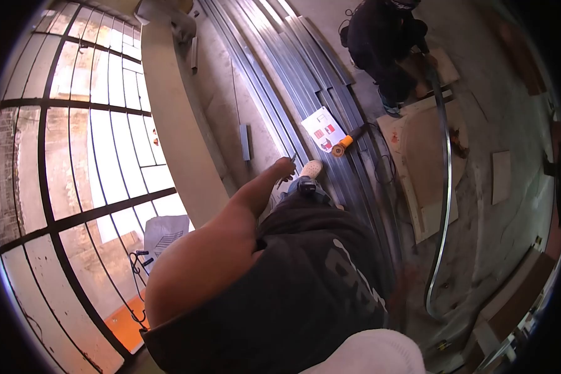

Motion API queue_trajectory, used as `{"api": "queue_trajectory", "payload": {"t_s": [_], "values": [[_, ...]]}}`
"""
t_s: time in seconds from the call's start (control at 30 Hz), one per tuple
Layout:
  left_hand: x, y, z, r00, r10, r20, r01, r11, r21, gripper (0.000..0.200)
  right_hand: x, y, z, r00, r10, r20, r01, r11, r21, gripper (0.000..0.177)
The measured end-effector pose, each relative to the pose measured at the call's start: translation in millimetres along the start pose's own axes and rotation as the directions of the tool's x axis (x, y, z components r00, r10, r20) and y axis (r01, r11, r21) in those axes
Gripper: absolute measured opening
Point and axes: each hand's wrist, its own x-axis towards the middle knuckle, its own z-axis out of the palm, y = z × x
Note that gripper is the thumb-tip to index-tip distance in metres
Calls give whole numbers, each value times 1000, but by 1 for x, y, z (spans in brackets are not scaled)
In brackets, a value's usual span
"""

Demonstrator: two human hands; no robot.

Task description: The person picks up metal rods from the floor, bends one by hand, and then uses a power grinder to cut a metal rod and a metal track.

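My left hand (285,168) reaches forward past my knee, over the long metal profiles (273,118) lying on the floor. Its fingers are closed, and a small thin tip shows at them; I cannot make out what it is. Just beyond, to the right of the hand, is a light clog (311,169) on my foot. An angle grinder (345,144) with a yellow-orange head rests on the profiles, beside a white printed sheet (323,129). My right hand is out of sight.
A crouching person (386,50) in dark clothes works at upper right, hands near a bent metal strip (446,168). Beneath it lies a wooden board (427,187). A barred window (100,156) runs along the left. A short metal piece (245,142) and a cable (386,168) lie on the floor.
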Motion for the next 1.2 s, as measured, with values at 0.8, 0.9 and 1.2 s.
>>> {"api": "queue_trajectory", "payload": {"t_s": [0.8,0.9,1.2], "values": [[-8,18,-41,994,76,-74,-58,973,226,25,-1,-75,92,832,533,154,-553,778,298,32],[-16,52,-34,992,97,-76,-69,948,311,40,-11,-127,53,793,540,282,-602,768,221,31],[-37,89,-17,990,126,-65,-87,901,425,41,-163,-26,281,781,435,448,-580,771,262,40]]}}
